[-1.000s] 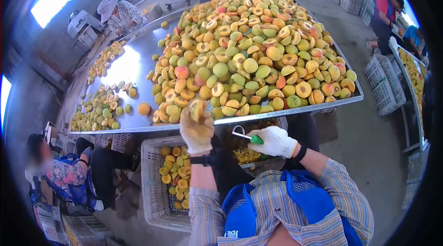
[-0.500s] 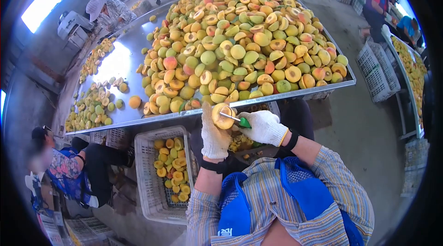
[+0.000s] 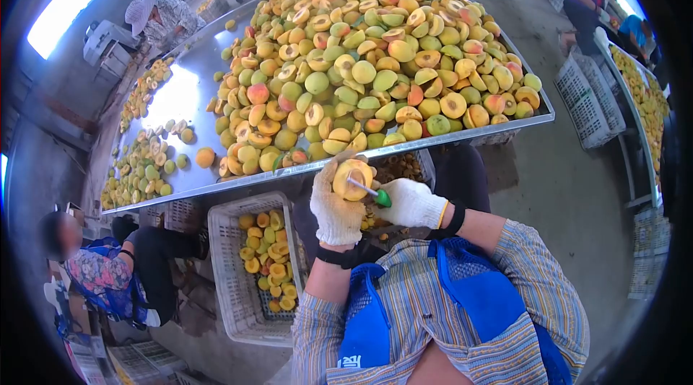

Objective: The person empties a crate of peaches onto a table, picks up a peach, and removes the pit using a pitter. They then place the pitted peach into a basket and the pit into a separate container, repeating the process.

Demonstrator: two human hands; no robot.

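My left hand (image 3: pixel 337 204), in a stained white glove, holds a peach half (image 3: pixel 353 180) with its cut face up, just below the near edge of the metal table (image 3: pixel 404 147). In my right hand (image 3: pixel 413 202), also gloved, is a pitting tool (image 3: pixel 379 196) with a green handle and a thin metal shaft. The shaft's tip is on the middle of the cut face. A large heap of halved peaches (image 3: pixel 375 46) lies on the table just beyond both hands.
A white crate (image 3: pixel 249 284) of peach halves stands left of my knees. Below my hands is another container of fruit pieces (image 3: pixel 401 168). One person (image 3: pixel 101 269) sits at the left, another (image 3: pixel 155 20) behind the table. Stacked crates (image 3: pixel 588 100) and two people are at the right.
The peach half's cut face has turned more toward the camera. The green handle has tipped, with its end now lower, and my right hand sits slightly lower and farther right.
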